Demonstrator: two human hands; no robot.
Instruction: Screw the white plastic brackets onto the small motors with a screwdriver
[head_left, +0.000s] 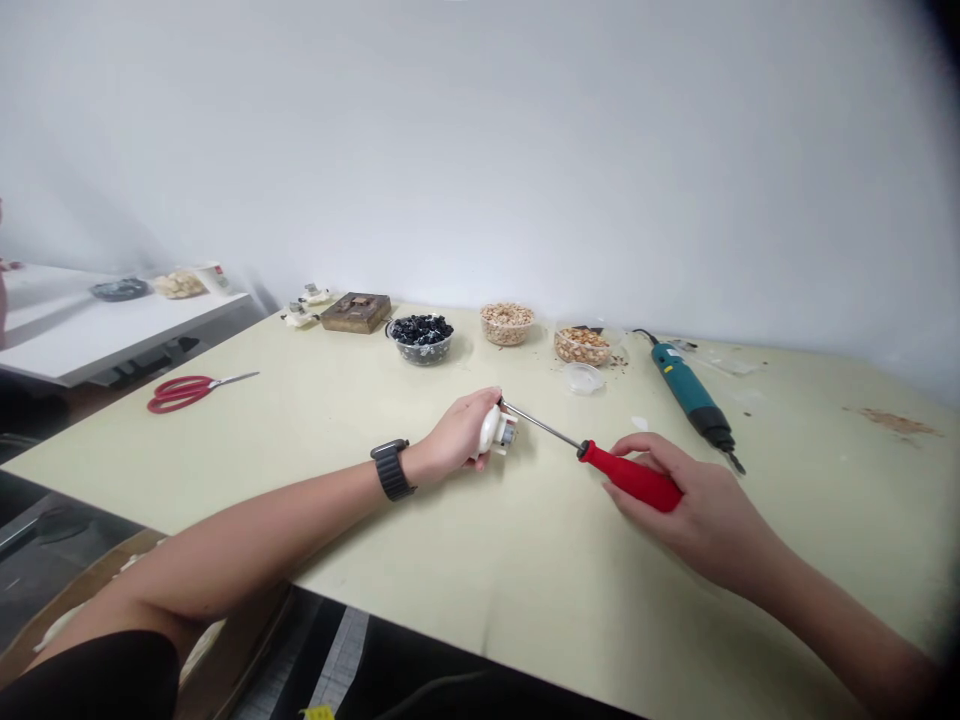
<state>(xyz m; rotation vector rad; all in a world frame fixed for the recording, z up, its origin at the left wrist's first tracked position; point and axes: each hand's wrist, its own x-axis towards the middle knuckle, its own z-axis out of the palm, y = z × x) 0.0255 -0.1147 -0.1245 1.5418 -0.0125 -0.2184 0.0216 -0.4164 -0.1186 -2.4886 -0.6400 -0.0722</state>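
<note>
My left hand [454, 437] grips a small white plastic part with metal pieces [497, 430] near the middle of the pale green table [315, 470]. My right hand [679, 505] is wrapped around the red handle of a screwdriver [630, 476]. The screwdriver's steel shaft runs left, and its tip meets the top of the white part. The left fingers hide some of that part. A black-strapped watch [392, 470] sits on my left wrist.
A teal electric screwdriver [690, 395] with a cord lies to the right. Along the wall stand bowls of dark [421, 338] and tan pieces [507, 323], a brown block [356, 312], and white parts [302, 307]. Red scissors [182, 392] lie left. Another white table [90, 325] stands beyond.
</note>
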